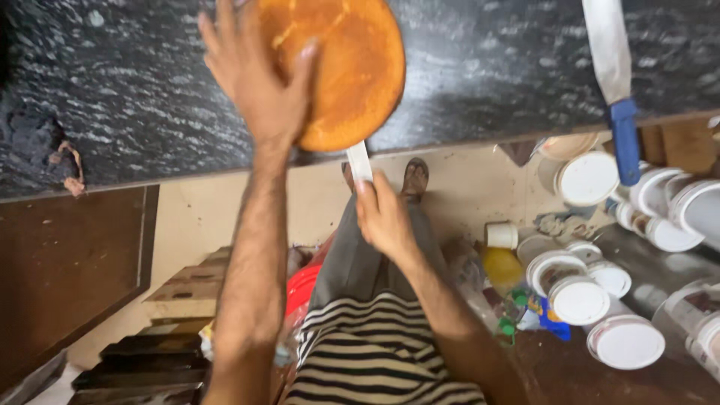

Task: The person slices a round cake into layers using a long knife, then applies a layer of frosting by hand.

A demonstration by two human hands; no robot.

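Dark stone counter (pixel 487 67): we level a round sponge cake (pixel 352 67) near its front edge.
Our left hand (pixel 259 79) lies open-palmed on the cake; our right hand (pixel 384 217) clenches a white-bladed knife (pixel 360 160), seemingly slicing under the cake; next, a level stroke.

A dark speckled stone counter (pixel 487 67) fills the upper part of the view, its edge running slightly tilted. Below it lies a pale beige floor (pixel 187 217). On the left stands a dark brown wooden cabinet door (pixel 67 262); stacked wooden blocks (pixel 172 315) sit lower down. At right, white-lidded round tubs (pixel 592 300) crowd a dim shelf (pixel 562 375). Light is soft and even
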